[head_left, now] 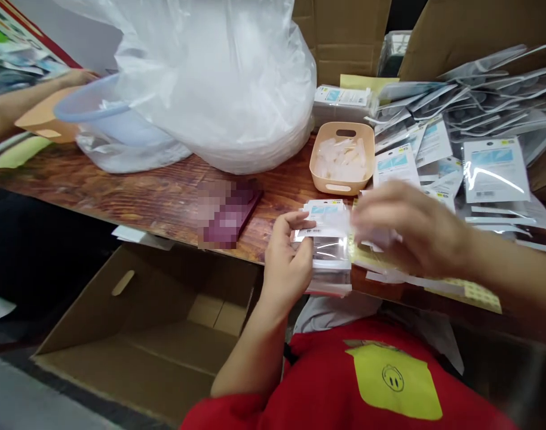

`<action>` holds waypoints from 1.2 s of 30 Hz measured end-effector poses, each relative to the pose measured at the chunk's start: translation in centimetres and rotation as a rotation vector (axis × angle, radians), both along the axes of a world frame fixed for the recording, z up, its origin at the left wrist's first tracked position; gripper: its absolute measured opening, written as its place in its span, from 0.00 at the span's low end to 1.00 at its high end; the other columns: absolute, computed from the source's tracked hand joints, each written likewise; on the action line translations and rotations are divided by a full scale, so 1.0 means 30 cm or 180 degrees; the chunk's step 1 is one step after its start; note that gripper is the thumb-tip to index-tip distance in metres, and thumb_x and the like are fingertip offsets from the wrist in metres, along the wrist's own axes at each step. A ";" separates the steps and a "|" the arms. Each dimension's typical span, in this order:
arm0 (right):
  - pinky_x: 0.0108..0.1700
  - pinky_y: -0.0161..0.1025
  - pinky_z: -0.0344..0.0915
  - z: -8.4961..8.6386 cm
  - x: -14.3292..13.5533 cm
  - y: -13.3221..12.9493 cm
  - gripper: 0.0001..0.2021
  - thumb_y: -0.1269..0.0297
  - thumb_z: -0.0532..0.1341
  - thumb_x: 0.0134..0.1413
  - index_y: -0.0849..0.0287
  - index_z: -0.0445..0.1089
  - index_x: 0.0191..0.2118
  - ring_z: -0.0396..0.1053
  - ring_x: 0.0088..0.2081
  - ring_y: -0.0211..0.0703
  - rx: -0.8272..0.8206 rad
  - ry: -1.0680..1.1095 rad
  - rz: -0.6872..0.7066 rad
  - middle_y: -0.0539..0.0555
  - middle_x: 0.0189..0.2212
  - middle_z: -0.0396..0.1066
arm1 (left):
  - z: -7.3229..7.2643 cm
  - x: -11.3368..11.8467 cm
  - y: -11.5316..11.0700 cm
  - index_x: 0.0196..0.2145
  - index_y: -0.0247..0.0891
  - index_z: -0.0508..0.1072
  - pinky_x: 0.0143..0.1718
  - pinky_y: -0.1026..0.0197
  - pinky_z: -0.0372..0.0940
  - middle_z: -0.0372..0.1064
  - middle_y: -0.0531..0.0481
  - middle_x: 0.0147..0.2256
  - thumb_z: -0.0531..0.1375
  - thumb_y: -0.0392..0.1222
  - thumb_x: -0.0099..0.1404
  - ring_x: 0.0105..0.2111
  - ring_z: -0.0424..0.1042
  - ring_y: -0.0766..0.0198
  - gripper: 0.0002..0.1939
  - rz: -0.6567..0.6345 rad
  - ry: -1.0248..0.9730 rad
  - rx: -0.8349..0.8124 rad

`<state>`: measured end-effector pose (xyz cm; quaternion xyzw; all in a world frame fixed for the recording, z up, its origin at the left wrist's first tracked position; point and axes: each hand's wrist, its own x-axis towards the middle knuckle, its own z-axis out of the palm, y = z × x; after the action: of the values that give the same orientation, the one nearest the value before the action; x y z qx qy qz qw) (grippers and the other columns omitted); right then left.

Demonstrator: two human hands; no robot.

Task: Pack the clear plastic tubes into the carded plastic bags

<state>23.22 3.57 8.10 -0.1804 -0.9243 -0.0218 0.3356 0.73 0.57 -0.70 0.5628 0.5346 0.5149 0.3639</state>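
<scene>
Wooden tabletop (152, 197) beneath, left hand (287, 257) clasps packets (330, 248), right hand (419, 224) half-curled.

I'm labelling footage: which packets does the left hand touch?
The neat stack just in front of the peach basket; the other packets lie farther right or behind that basket.

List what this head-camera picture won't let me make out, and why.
In the head view:
Right hand: motion blur obscures its grip.
Flat maroon object: mosaic masks its details.
Translucent white plastic bag: cloudy film hides any contents.
Co-worker's bare forearm: left edge cuts it off.
Stacked clear plastic packets with white labels: print too small.
</scene>
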 end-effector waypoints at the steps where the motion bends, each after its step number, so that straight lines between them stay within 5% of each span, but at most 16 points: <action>1: 0.49 0.35 0.71 -0.012 -0.017 -0.079 0.08 0.70 0.52 0.74 0.62 0.66 0.51 0.70 0.46 0.36 0.0014 -0.0015 0.0104 0.56 0.45 0.72 | -0.002 0.009 -0.005 0.52 0.37 0.70 0.46 0.58 0.70 0.77 0.46 0.45 0.57 0.33 0.61 0.47 0.77 0.60 0.20 -0.0012 -0.0136 0.0064; 4: 0.49 0.41 0.71 -0.076 -0.056 -0.214 0.11 0.72 0.50 0.73 0.66 0.67 0.51 0.71 0.45 0.42 0.0302 -0.0194 -0.0111 0.59 0.46 0.74 | -0.002 0.036 -0.031 0.55 0.38 0.66 0.43 0.59 0.70 0.76 0.45 0.44 0.58 0.33 0.62 0.47 0.77 0.60 0.23 -0.0098 -0.0406 0.0234; 10: 0.43 0.45 0.68 -0.177 -0.108 -0.237 0.13 0.76 0.51 0.68 0.72 0.68 0.52 0.68 0.43 0.49 0.0562 -0.0335 -0.1132 0.65 0.48 0.73 | 0.001 0.098 -0.098 0.59 0.41 0.60 0.44 0.59 0.71 0.76 0.47 0.44 0.59 0.34 0.65 0.48 0.77 0.61 0.25 -0.0179 -0.0901 0.0240; 15: 0.57 0.52 0.72 -0.153 -0.076 -0.278 0.28 0.59 0.55 0.73 0.69 0.58 0.70 0.66 0.57 0.54 -0.0432 -0.0414 -0.1467 0.67 0.60 0.65 | 0.002 0.129 -0.104 0.58 0.42 0.58 0.39 0.60 0.72 0.75 0.49 0.43 0.58 0.33 0.64 0.39 0.78 0.64 0.26 -0.0185 -0.1203 0.0065; 17: 0.62 0.51 0.71 -0.130 -0.038 -0.299 0.35 0.49 0.57 0.72 0.67 0.54 0.74 0.65 0.62 0.54 -0.0936 -0.0115 -0.1515 0.67 0.62 0.62 | 0.006 0.126 -0.100 0.58 0.42 0.58 0.43 0.58 0.73 0.75 0.50 0.43 0.57 0.32 0.63 0.42 0.79 0.62 0.27 -0.0170 -0.1220 0.0059; 20: 0.56 0.43 0.76 -0.113 0.002 -0.316 0.35 0.48 0.58 0.72 0.61 0.53 0.75 0.70 0.57 0.46 -0.1382 0.0315 -0.1626 0.65 0.66 0.59 | 0.015 0.116 -0.102 0.57 0.43 0.58 0.51 0.53 0.73 0.76 0.49 0.42 0.57 0.32 0.62 0.50 0.78 0.58 0.27 -0.0121 -0.1233 0.0134; 22: 0.55 0.41 0.77 -0.118 0.003 -0.318 0.34 0.48 0.59 0.71 0.58 0.56 0.75 0.73 0.55 0.44 -0.1622 0.0525 -0.1575 0.63 0.68 0.58 | 0.023 0.113 -0.113 0.57 0.43 0.57 0.53 0.52 0.73 0.76 0.49 0.42 0.57 0.32 0.62 0.52 0.78 0.57 0.26 -0.0134 -0.1229 0.0156; 26: 0.69 0.50 0.69 -0.148 -0.043 -0.313 0.34 0.44 0.61 0.69 0.58 0.63 0.72 0.63 0.70 0.51 -0.2159 0.0743 -0.1299 0.60 0.70 0.59 | 0.043 0.116 -0.151 0.58 0.43 0.58 0.53 0.53 0.73 0.76 0.49 0.42 0.58 0.32 0.64 0.50 0.78 0.59 0.26 -0.0136 -0.1150 0.0494; 29: 0.70 0.48 0.68 -0.166 -0.083 -0.313 0.30 0.47 0.66 0.65 0.56 0.71 0.67 0.65 0.69 0.49 -0.2544 0.1233 -0.1182 0.58 0.67 0.64 | 0.065 0.121 -0.186 0.59 0.42 0.60 0.41 0.62 0.74 0.76 0.49 0.42 0.58 0.29 0.66 0.44 0.78 0.63 0.25 -0.0063 -0.1013 0.0912; 32: 0.70 0.43 0.68 -0.170 -0.099 -0.319 0.23 0.55 0.71 0.60 0.53 0.77 0.60 0.69 0.66 0.46 -0.2694 0.1926 -0.1019 0.56 0.64 0.69 | 0.089 0.130 -0.215 0.59 0.43 0.62 0.24 0.72 0.65 0.75 0.48 0.43 0.56 0.26 0.66 0.38 0.78 0.66 0.27 -0.0011 -0.0826 0.1236; 36: 0.66 0.40 0.72 -0.169 -0.089 -0.323 0.27 0.59 0.77 0.50 0.50 0.79 0.57 0.70 0.65 0.45 -0.2976 0.2381 -0.0597 0.55 0.63 0.70 | 0.105 0.154 -0.233 0.59 0.43 0.64 0.23 0.76 0.63 0.73 0.49 0.43 0.56 0.22 0.65 0.38 0.78 0.68 0.28 0.0023 -0.0586 0.1681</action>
<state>20.55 -6.13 3.03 -0.3848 -0.6354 0.4220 0.5197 5.36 -6.43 2.46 0.5870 0.3485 0.6867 0.2498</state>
